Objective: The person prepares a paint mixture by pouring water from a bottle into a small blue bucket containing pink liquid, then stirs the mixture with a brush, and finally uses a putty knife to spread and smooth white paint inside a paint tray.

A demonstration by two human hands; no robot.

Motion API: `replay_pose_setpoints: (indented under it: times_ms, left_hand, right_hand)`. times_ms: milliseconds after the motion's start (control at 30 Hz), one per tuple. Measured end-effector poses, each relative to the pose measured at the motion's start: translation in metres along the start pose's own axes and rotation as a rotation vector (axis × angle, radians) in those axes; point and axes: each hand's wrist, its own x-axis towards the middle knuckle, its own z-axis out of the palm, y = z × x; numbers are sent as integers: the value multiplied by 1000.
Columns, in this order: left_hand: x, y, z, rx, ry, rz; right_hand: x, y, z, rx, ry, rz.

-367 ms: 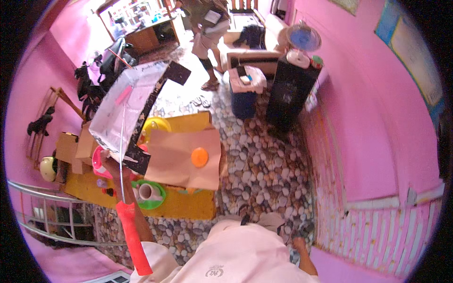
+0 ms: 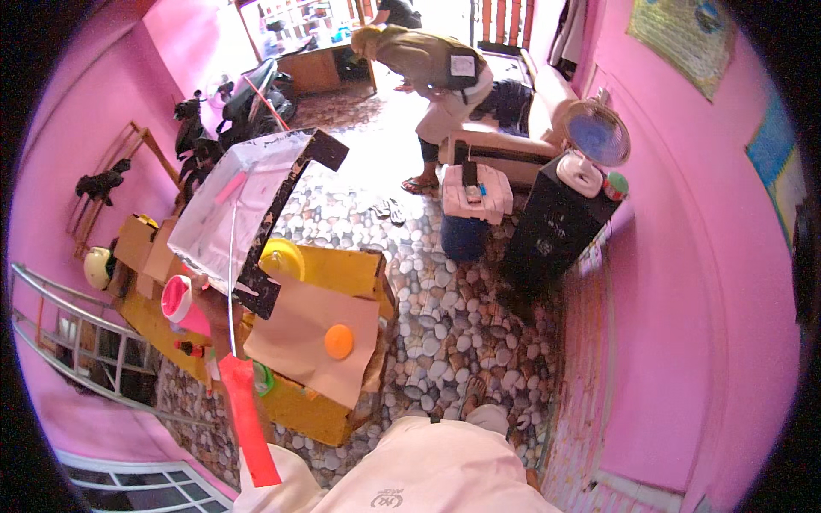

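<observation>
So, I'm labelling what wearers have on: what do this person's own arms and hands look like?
Only the left hand shows, bare, no glove; a ring or watch cannot be told. A red strip hides most of the forearm. The pale pinkish top has a small dark emblem. The right hand is out of view.

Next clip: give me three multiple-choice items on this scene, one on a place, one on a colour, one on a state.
1. Where does the orange disc lie?
A. on the brown paper over the yellow table
B. on the pebble floor
C. on the black speaker

2. What colour is the strip hanging below the kite?
A. blue
B. red
C. green

3. How is the other person at the back posed?
A. lying down
B. seated on a chair
C. standing, bent forward

Key: 1 A, the disc rests on the paper sheet; 2 B, the strip is bright red; 3 C, both feet are on the floor and the torso leans over.
</observation>
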Motion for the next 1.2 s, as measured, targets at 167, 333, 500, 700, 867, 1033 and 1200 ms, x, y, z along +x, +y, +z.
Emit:
replay_pose_setpoints:
  times_ms: [167,333,500,700,867,1033,1200]
  left_hand:
    - [-15,32,26,164,3,-67]
    - [-5,50,74,285,-19,-135]
    - [55,7,98,541,55,-93]
    - [226,200,159,-360,195,-180]
    - [283,286,183,-1127,168,-401]
    - [321,304,201,-1372,182,-550]
    - [346,314,221,-1480,233,-648]
  right_hand:
    - [108,-30,-108,-152,-65,-157]
    - [225,-90,-209,-59,-94,-377]
    - [283,-226,-240,498,-178,-222]
    - [309,-267,-295,-68,-129,-320]
    - [349,-319,-334,-76,-170,-246]
    - [403,-386,-371,-19,-232,-147]
    - [469,-477,-412,65,-259,-135]
